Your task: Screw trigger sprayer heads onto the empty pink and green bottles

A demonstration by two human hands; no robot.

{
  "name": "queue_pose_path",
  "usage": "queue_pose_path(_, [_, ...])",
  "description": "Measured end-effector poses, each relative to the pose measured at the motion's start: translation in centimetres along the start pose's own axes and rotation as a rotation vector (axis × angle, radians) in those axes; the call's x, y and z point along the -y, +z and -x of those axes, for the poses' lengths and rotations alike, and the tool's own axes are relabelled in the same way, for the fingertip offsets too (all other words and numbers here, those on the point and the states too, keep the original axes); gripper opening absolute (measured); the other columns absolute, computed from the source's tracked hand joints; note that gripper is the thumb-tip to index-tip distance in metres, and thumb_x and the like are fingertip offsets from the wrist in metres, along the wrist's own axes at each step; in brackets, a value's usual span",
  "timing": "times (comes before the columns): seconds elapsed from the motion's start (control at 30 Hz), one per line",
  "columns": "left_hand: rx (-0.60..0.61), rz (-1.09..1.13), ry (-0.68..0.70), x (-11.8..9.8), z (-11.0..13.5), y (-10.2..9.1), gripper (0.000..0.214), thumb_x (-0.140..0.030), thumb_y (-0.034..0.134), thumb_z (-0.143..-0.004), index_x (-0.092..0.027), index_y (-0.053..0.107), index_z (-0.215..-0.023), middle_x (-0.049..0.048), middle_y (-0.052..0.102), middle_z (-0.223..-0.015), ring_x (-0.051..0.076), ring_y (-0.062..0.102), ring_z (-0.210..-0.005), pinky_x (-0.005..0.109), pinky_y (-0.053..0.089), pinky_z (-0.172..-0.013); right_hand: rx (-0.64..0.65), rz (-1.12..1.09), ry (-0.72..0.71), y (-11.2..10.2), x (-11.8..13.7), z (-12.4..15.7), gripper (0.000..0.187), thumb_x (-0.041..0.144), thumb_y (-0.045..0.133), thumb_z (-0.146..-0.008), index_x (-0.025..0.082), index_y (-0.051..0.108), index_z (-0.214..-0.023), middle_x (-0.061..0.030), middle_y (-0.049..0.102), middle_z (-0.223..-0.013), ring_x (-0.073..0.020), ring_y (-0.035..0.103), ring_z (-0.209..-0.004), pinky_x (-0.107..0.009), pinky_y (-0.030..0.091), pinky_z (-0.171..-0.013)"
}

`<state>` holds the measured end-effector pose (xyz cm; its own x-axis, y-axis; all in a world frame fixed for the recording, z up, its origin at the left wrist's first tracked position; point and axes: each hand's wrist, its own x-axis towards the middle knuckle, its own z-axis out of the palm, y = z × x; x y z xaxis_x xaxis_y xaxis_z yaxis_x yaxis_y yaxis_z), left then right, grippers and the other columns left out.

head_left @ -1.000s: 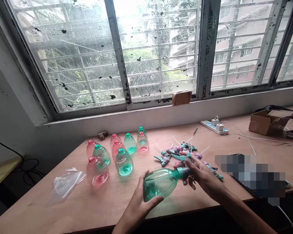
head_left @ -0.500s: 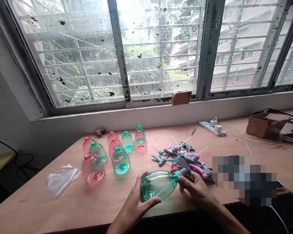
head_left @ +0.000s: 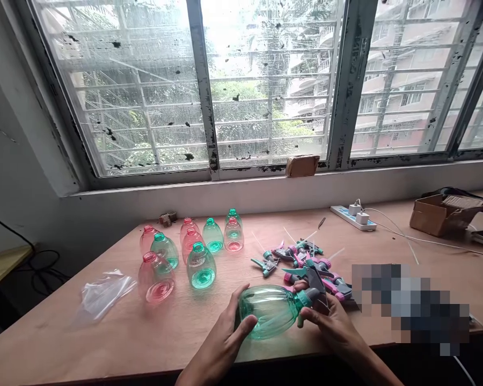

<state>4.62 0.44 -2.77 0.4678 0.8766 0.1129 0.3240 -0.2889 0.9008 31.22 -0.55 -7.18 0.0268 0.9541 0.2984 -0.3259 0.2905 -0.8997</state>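
A clear green spray bottle (head_left: 268,311) lies on its side in the air above the table's front edge, its neck to the right. My left hand (head_left: 235,321) is wrapped round its base, thumb on the near side. At the neck, my right hand (head_left: 326,321) grips the grey and green trigger sprayer head (head_left: 312,289), which sits on the bottle's mouth. Some right fingers are hidden behind the head. Just beyond lies a pile of loose trigger sprayer heads (head_left: 293,252) in pink, green and grey, with thin tubes.
Several open red and green bottles, one a green bottle (head_left: 201,271), stand left of centre. A crumpled plastic bag (head_left: 107,292) lies farther left. At the back right are a power strip (head_left: 352,217) and a cardboard box (head_left: 437,214). A blurred patch covers the right side.
The spray bottle has swung to a flatter position and slightly right. My right hand has shifted its grip around the sprayer head, whose nozzle has turned. The view has moved a little.
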Motion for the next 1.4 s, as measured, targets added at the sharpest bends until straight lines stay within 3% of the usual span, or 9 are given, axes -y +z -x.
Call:
queue_pose_path(0.13, [-0.026, 0.03, 0.004, -0.4, -0.2, 0.0, 0.071, -0.07, 0.046, -0.092, -0.025, 0.044, -0.147, 0.01, 0.054, -0.147, 0.034, 0.049, -0.134, 0.044, 0.034, -0.114, -0.01, -0.018, 0.004, 0.3, 0.3, 0.7, 0.035, 0.04, 0.093, -0.065, 0.026, 0.08, -0.094, -0.0086, 0.069, -0.109, -0.0265, 0.061, -0.089, -0.032, 0.055, -0.057])
queue_pose_path(0.33, [-0.055, 0.074, 0.001, -0.4, -0.5, 0.0, 0.066, -0.072, 0.033, -0.095, -0.019, 0.06, -0.125, 0.005, 0.07, -0.096, 0.027, 0.062, -0.094, 0.039, 0.045, -0.093, 0.01, -0.094, 0.011, 0.6, 0.7, 1.0, 0.038, 0.029, 0.095, -0.061, 0.028, 0.08, -0.097, -0.0065, 0.072, -0.1, -0.022, 0.063, -0.075, -0.029, 0.052, -0.054])
queue_pose_path(0.5, [-0.063, 0.071, 0.003, -0.5, -0.1, 0.0, 0.064, -0.07, 0.044, -0.093, -0.022, 0.052, -0.134, 0.0093, 0.067, -0.122, 0.031, 0.06, -0.113, 0.042, 0.043, -0.101, 0.019, -0.017, 0.008, 0.4, 0.6, 0.4, 0.037, 0.033, 0.091, -0.067, 0.023, 0.079, -0.101, -0.0086, 0.073, -0.096, -0.0156, 0.054, -0.06, -0.03, 0.051, -0.049])
queue_pose_path(0.67, [-0.034, 0.043, 0.01, -0.3, 0.2, 0.2, 0.075, -0.054, 0.067, -0.088, -0.026, 0.033, -0.148, 0.0128, 0.046, -0.152, 0.035, 0.041, -0.142, 0.047, 0.032, -0.117, -0.017, 0.063, -0.036, 0.5, 0.5, 0.3, 0.039, 0.04, 0.086, -0.074, 0.024, 0.076, -0.108, -0.0066, 0.069, -0.091, -0.0098, 0.042, -0.049, -0.024, 0.043, -0.037])
queue_pose_path(0.83, [-0.023, 0.061, 0.027, 0.0, 0.1, 0.6, 0.083, -0.043, 0.08, -0.081, -0.028, 0.034, -0.148, 0.0135, 0.046, -0.153, 0.034, 0.052, -0.133, 0.047, 0.04, -0.113, -0.034, 0.047, -0.051, 0.7, 0.4, 0.5, 0.028, 0.041, 0.083, -0.077, 0.022, 0.077, -0.097, -0.0087, 0.068, -0.105, -0.0162, 0.055, -0.061, -0.03, 0.055, -0.046])
queue_pose_path(0.93, [-0.027, 0.067, 0.055, 0.1, 0.1, 0.6, 0.098, -0.044, 0.088, -0.072, -0.027, 0.033, -0.151, 0.0133, 0.041, -0.157, 0.036, 0.042, -0.142, 0.049, 0.031, -0.12, -0.042, 0.069, -0.057, 0.7, 0.4, 0.5, 0.025, 0.039, 0.084, -0.076, 0.022, 0.077, -0.094, -0.0083, 0.067, -0.104, -0.0203, 0.059, -0.069, -0.033, 0.058, -0.053])
queue_pose_path(1.13, [-0.102, 0.168, -0.045, 0.7, -0.4, -0.1, 0.075, -0.07, 0.049, -0.091, -0.023, 0.041, -0.149, 0.0129, 0.049, -0.153, 0.036, 0.042, -0.141, 0.051, 0.032, -0.118, -0.03, 0.074, -0.045, 1.0, 0.7, 0.5, 0.025, 0.041, 0.083, -0.077, 0.022, 0.076, -0.094, -0.0084, 0.066, -0.107, -0.0174, 0.06, -0.061, -0.033, 0.058, -0.052])
queue_pose_path(1.3, [-0.004, 0.21, -0.028, 0.5, -0.4, -0.2, 0.069, -0.063, 0.065, -0.086, -0.025, 0.049, -0.141, 0.0089, 0.067, -0.121, 0.032, 0.063, -0.113, 0.043, 0.049, -0.098, -0.03, 0.09, -0.017, 1.0, 0.8, 0.4, 0.031, 0.045, 0.082, -0.077, 0.022, 0.075, -0.097, -0.008, 0.066, -0.105, -0.016, 0.06, -0.057, -0.034, 0.058, -0.051])
queue_pose_path(1.4, [-0.047, 0.14, 0.015, 0.1, 0.0, 0.1, 0.071, -0.052, 0.079, -0.078, -0.028, 0.051, -0.139, 0.0093, 0.06, -0.132, 0.03, 0.061, -0.109, 0.042, 0.047, -0.1, -0.046, 0.093, -0.01, 0.8, 0.7, 0.3, 0.031, 0.045, 0.082, -0.077, 0.022, 0.075, -0.096, -0.0058, 0.063, -0.098, -0.0152, 0.057, -0.057, -0.032, 0.058, -0.048])
